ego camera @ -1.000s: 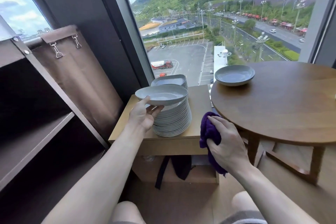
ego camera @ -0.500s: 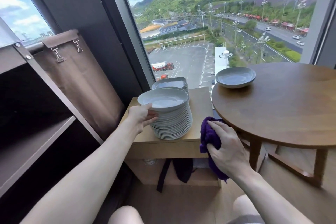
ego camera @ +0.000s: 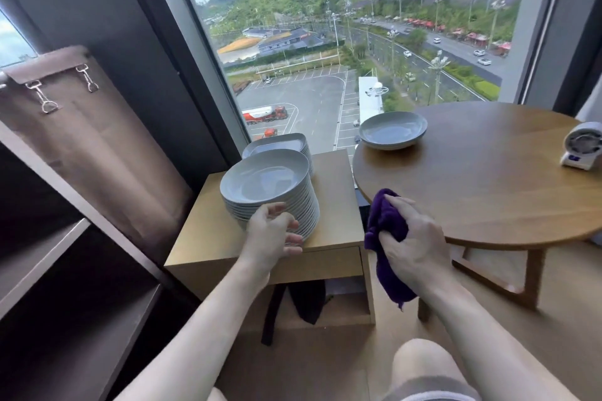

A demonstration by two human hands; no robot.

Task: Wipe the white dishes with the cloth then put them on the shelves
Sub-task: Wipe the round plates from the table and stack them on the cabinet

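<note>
A tall stack of round white plates stands on a small wooden side table. Behind it sits a second stack of squarish white dishes. My left hand hovers at the front of the round stack, fingers loosely curled and holding nothing. My right hand grips a bunched purple cloth in front of the round wooden table. On that table rest two shallow white bowls, one in the other. Dark shelves stand at the left.
A small white fan sits at the round table's right edge. A brown curtain hangs between shelves and window. A dark garment hangs under the side table. My knees show at the bottom.
My left hand set the lifted plate back on the stack, then let go and drew back toward me. My right hand kept gripping the cloth. The camera turned to the right.
</note>
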